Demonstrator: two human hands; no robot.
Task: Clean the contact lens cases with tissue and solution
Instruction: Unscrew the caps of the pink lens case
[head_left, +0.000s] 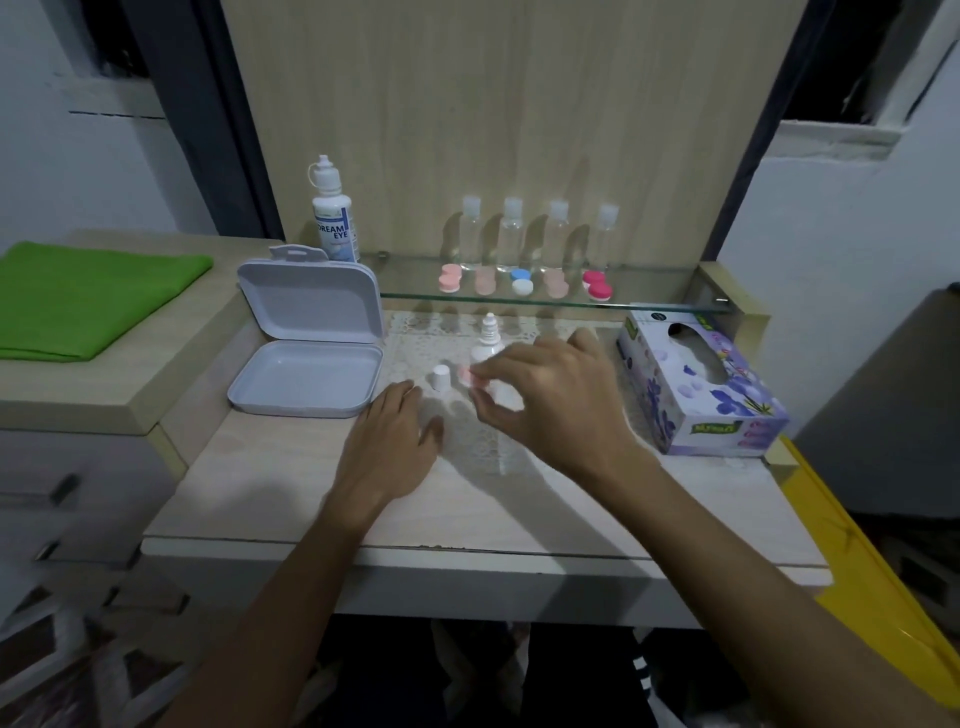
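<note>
Reaching with right hand (556, 395), fingers curled around a pink lens case (470, 375) on the table beside the uncapped solution bottle (488, 340), left hand (395, 426) flat and empty; likely picking up, firmer pinch needed next.

**Colours on the Dresser**

The folded towel (88, 299) is bright green. The open plastic box (309, 343) is white. The tissue box (701, 384) is lilac with purple flowers. On the glass shelf (649, 304), lens cases run pale pink (449, 278), blue-and-white (521, 281), and hot pink (596, 285). The surface (291, 483) is pale beige woodgrain.
</note>
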